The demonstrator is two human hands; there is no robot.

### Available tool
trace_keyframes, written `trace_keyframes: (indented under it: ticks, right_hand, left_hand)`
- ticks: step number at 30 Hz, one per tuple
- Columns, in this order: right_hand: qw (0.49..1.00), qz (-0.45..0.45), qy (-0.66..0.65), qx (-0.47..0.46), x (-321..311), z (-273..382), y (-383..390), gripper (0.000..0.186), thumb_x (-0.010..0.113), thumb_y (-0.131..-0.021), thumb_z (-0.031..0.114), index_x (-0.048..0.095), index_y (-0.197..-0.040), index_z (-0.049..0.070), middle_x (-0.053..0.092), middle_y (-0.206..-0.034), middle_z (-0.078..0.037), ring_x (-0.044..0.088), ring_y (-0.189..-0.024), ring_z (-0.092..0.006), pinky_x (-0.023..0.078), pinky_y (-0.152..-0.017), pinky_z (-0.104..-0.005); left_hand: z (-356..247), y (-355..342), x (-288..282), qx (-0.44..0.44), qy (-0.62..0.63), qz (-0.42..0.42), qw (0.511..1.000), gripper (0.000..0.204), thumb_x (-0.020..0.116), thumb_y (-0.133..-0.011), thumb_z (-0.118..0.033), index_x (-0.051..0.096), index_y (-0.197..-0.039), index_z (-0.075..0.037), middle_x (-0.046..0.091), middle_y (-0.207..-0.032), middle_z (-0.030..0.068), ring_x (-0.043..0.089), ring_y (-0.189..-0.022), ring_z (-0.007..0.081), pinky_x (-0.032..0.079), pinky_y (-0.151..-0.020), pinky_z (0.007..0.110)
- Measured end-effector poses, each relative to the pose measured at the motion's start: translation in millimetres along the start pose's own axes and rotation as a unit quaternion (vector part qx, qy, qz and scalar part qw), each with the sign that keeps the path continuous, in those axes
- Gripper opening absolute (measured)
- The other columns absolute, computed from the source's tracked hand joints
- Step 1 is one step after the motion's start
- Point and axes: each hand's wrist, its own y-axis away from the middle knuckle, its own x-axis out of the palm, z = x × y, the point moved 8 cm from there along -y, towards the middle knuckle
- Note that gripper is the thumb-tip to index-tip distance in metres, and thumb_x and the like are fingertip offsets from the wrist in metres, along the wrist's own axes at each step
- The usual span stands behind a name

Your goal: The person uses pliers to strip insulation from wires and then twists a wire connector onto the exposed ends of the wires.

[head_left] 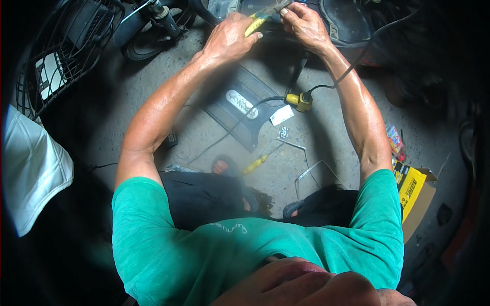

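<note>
My left hand (229, 35) is closed on the yellow handles of a pair of pliers (258, 21), their dark jaws pointing up and right at the top edge. Beside the jaws my right hand (303, 28) has its fingers closed; what they hold is too small and hidden to name. A dark vehicle body (347, 23) lies just behind both hands. Below them, a grey flat panel (227, 125) with a pale oval plate lies on the concrete floor. A yellow connector (299, 102) on black cable hangs over it, beside a white card (280, 116).
A wire basket (64, 66) and wheel (138, 48) stand upper left, above a white cover (33, 168). A yellow screwdriver (255, 163), bent metal wire (301, 178), small colourful pack (395, 140) and yellow box (413, 191) lie on the floor (132, 112).
</note>
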Motion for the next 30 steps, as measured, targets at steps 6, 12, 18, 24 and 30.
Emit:
trace_keyframes:
  ticks: [6, 12, 18, 24, 30]
  right_hand:
    - [0.999, -0.022, -0.026, 0.016, 2.2, -2.4, 0.4, 0.020, 0.057, -0.102, 0.021, 0.065, -0.092, 0.006, 0.058, -0.071, 0.000, 0.053, -0.063, -0.0100, 0.044, -0.057, -0.0278]
    - [0.996, -0.003, -0.028, 0.083, 2.9, -18.0, -3.4, 0.020, 0.059, -0.100, 0.021, 0.065, -0.088, 0.005, 0.057, -0.069, 0.001, 0.051, -0.060, -0.0100, 0.043, -0.056, -0.0271]
    - [0.998, 0.056, 0.032, 0.008, 5.6, -55.7, -9.7, 0.039, 0.062, -0.103, 0.046, 0.071, -0.108, 0.008, 0.049, -0.071, 0.005, 0.040, -0.064, -0.0050, 0.031, -0.055, -0.0265]
    - [0.997, -0.004, 0.072, 0.008, 4.0, -54.0, -1.1, 0.043, 0.065, -0.101, 0.049, 0.073, -0.101, 0.007, 0.053, -0.071, 0.003, 0.043, -0.065, -0.0077, 0.036, -0.060, -0.0306]
    - [0.994, -0.018, 0.107, 0.024, 5.2, -54.5, -1.4, 0.046, 0.067, -0.098, 0.052, 0.073, -0.095, 0.007, 0.054, -0.068, 0.002, 0.043, -0.063, -0.0099, 0.036, -0.059, -0.0329]
  left_hand:
    - [2.2, 0.8, 1.9, -0.033, 0.002, 0.028, 0.999, 0.041, 0.066, -0.097, -0.036, 0.071, -0.114, 0.001, 0.068, -0.108, 0.0215, 0.067, -0.100, 0.0357, 0.055, -0.091, 0.046]
    - [0.0, 3.3, -0.8, -0.070, 0.029, 0.050, 0.996, 0.043, 0.067, -0.097, -0.037, 0.071, -0.118, 0.000, 0.069, -0.106, 0.0200, 0.069, -0.097, 0.0335, 0.056, -0.089, 0.043]
    - [6.8, 13.1, 8.9, -0.140, 0.180, 0.117, 0.967, 0.045, 0.071, -0.096, -0.037, 0.070, -0.121, 0.000, 0.073, -0.103, 0.0174, 0.070, -0.091, 0.0272, 0.055, -0.086, 0.039]
    - [14.3, 11.3, 21.4, -0.150, 0.153, 0.176, 0.961, 0.042, 0.071, -0.096, -0.037, 0.072, -0.118, -0.001, 0.074, -0.095, 0.0154, 0.069, -0.086, 0.0257, 0.054, -0.084, 0.040]
    - [20.0, 11.6, 17.2, -0.145, 0.131, 0.153, 0.969, 0.042, 0.069, -0.097, -0.037, 0.071, -0.119, -0.001, 0.074, -0.097, 0.0159, 0.070, -0.088, 0.0271, 0.054, -0.085, 0.039]
